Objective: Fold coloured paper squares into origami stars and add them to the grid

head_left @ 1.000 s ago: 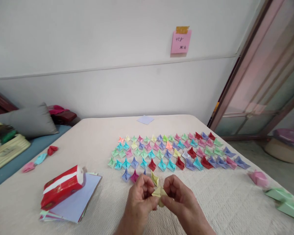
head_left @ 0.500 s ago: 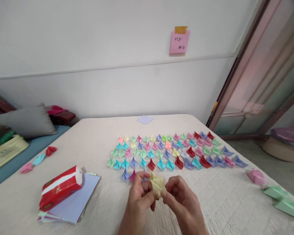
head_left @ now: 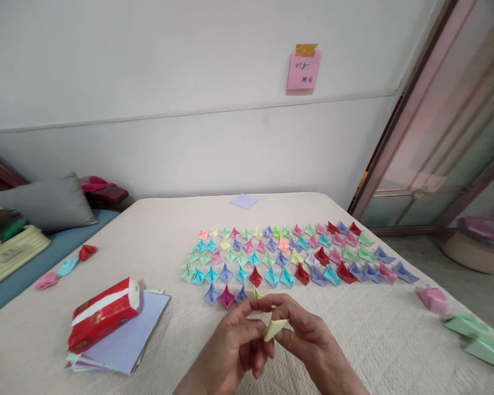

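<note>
Low in the middle of the view, my left hand [head_left: 230,345] and my right hand [head_left: 308,343] meet over the cream bed cover [head_left: 168,241]. Both pinch a small pale yellow folded paper piece [head_left: 275,328] between thumb and fingertips. Just beyond my fingers another yellow folded piece [head_left: 257,293] stands on the cover. Behind it lie rows of several small folded paper pieces [head_left: 288,255] in pink, green, blue, red, purple and yellow.
A red tissue pack [head_left: 102,312] rests on a stack of coloured paper sheets [head_left: 125,343] at the left. A lone lilac sheet [head_left: 244,201] lies near the wall. Loose paper shapes [head_left: 465,323] sit at the right edge. A grey pillow [head_left: 53,204] lies far left.
My hands have dropped slightly toward me and turned the yellow piece, which now lies flatter and points sideways. The standing yellow piece behind them shows again.
</note>
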A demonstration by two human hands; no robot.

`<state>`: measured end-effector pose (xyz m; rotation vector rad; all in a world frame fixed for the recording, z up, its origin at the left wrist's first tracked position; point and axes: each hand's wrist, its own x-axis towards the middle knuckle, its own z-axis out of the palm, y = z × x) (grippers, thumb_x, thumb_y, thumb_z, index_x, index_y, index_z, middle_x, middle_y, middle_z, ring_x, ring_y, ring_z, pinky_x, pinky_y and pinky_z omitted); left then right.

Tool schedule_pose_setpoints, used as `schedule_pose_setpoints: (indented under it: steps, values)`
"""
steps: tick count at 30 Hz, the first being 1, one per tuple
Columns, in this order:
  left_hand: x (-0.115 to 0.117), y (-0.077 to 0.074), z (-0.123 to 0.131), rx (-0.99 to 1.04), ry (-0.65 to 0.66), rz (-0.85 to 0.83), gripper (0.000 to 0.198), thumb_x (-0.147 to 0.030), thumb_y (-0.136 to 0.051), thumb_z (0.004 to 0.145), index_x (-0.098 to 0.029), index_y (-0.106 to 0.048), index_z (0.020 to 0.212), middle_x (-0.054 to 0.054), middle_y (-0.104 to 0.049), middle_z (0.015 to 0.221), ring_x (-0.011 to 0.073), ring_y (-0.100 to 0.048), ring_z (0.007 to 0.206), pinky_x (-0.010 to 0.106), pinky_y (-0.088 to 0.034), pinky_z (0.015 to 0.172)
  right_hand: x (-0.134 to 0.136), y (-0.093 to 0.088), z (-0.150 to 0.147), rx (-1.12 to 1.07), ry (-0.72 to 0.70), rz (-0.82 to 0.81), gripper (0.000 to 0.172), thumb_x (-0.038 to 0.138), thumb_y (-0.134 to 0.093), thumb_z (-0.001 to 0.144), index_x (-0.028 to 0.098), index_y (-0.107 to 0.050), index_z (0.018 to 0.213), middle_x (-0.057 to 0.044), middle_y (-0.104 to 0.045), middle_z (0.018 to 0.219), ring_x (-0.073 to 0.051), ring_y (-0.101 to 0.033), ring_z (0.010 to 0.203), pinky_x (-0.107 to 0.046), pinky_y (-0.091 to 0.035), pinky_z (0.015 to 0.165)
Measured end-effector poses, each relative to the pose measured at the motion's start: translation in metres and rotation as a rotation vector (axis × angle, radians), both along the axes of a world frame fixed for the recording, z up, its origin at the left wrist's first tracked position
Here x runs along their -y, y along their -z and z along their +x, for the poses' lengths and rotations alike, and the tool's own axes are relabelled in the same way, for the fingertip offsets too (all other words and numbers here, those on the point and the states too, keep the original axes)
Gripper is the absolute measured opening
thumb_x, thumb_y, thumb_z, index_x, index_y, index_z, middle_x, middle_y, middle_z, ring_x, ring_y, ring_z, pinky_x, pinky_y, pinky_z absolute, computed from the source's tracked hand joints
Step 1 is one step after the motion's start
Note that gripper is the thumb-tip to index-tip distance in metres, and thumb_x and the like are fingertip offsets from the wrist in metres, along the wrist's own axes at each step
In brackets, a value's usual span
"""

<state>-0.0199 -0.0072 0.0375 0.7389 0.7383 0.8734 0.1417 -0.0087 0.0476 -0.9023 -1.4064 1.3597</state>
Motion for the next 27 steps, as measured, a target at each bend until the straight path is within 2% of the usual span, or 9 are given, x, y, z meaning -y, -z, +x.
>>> schedule_pose_setpoints:
  steps: [2, 4, 6, 9, 12, 16, 21, 27]
  values:
    - [-0.002, -0.003, -0.003, -0.168, -0.108, 0.126, 0.020, -0.033, -0.057, 0.085, -0.014, -0.063, 0.091, 0.002, -0.061, 0.068, 0.0071, -0.047, 0.048, 0.019, -0.033, 0.044, -0.001, 0.003, 0.002, 0.030, 0.015, -0.039, 0.012, 0.026, -0.059, 0.083, 0.022, -0.065, 0.074, -0.002, -0.065, 0.082, -0.020, -0.059, 0.076, -0.033, -0.044, 0.072]
    - [-0.004, -0.005, -0.007, -0.288, -0.183, 0.256, 0.020, -0.035, -0.062, 0.082, -0.015, -0.063, 0.086, 0.002, -0.061, 0.074, 0.0085, -0.049, 0.056, 0.020, -0.037, 0.050, -0.002, 0.005, 0.002, 0.108, 0.044, -0.077, 0.010, 0.019, -0.057, 0.080, 0.021, -0.063, 0.073, 0.002, -0.059, 0.066, -0.016, -0.052, 0.065, -0.028, -0.039, 0.063]
    - [-0.004, -0.005, -0.008, -0.332, -0.154, 0.336, 0.018, -0.032, -0.068, 0.078, -0.016, -0.063, 0.086, 0.000, -0.060, 0.073, 0.0099, -0.049, 0.059, 0.021, -0.037, 0.053, -0.002, 0.006, 0.001, 0.169, 0.038, -0.112, 0.012, 0.013, -0.055, 0.076, 0.020, -0.061, 0.069, 0.003, -0.056, 0.060, -0.014, -0.048, 0.061, -0.026, -0.035, 0.058]
    - [-0.003, -0.002, -0.005, -0.356, -0.107, 0.357, 0.016, -0.028, -0.070, 0.073, -0.016, -0.060, 0.074, -0.003, -0.054, 0.058, 0.0095, -0.046, 0.052, 0.021, -0.034, 0.049, -0.002, 0.008, -0.004, 0.137, 0.022, -0.148, 0.009, 0.012, -0.057, 0.073, 0.019, -0.059, 0.067, 0.004, -0.053, 0.057, -0.013, -0.046, 0.057, -0.025, -0.034, 0.054]
    - [-0.003, 0.003, -0.001, -0.344, -0.185, 0.297, 0.019, -0.028, -0.070, 0.068, -0.017, -0.055, 0.067, -0.005, -0.051, 0.053, 0.0088, -0.043, 0.046, 0.021, -0.033, 0.045, -0.003, 0.010, -0.008, -0.022, 0.052, -0.216, 0.007, 0.018, -0.066, 0.069, 0.019, -0.059, 0.067, 0.004, -0.056, 0.058, -0.013, -0.050, 0.056, -0.025, -0.038, 0.054]
    - [-0.005, 0.007, 0.002, -0.282, -0.280, 0.244, 0.019, -0.028, -0.070, 0.067, -0.017, -0.055, 0.067, -0.004, -0.053, 0.054, 0.0083, -0.045, 0.046, 0.020, -0.036, 0.045, -0.005, 0.012, -0.010, -0.145, 0.094, -0.286, 0.008, 0.022, -0.071, 0.066, 0.019, -0.064, 0.069, 0.001, -0.062, 0.060, -0.014, -0.057, 0.057, -0.026, -0.044, 0.057]
    - [-0.005, 0.008, 0.007, -0.274, -0.285, 0.276, 0.017, -0.028, -0.070, 0.069, -0.016, -0.058, 0.070, -0.003, -0.056, 0.057, 0.0087, -0.047, 0.048, 0.020, -0.038, 0.046, -0.006, 0.015, -0.011, -0.177, 0.169, -0.269, 0.010, 0.025, -0.073, 0.067, 0.018, -0.066, 0.065, 0.002, -0.061, 0.056, -0.013, -0.055, 0.053, -0.025, -0.042, 0.054]
    - [-0.003, 0.013, 0.012, -0.230, -0.316, 0.276, 0.010, -0.024, -0.067, 0.070, -0.015, -0.063, 0.073, -0.002, -0.057, 0.058, 0.0084, -0.046, 0.048, 0.019, -0.037, 0.045, -0.004, 0.014, -0.015, -0.177, 0.152, -0.264, 0.011, 0.025, -0.071, 0.073, 0.017, -0.066, 0.068, 0.003, -0.059, 0.057, -0.010, -0.052, 0.052, -0.023, -0.039, 0.053]
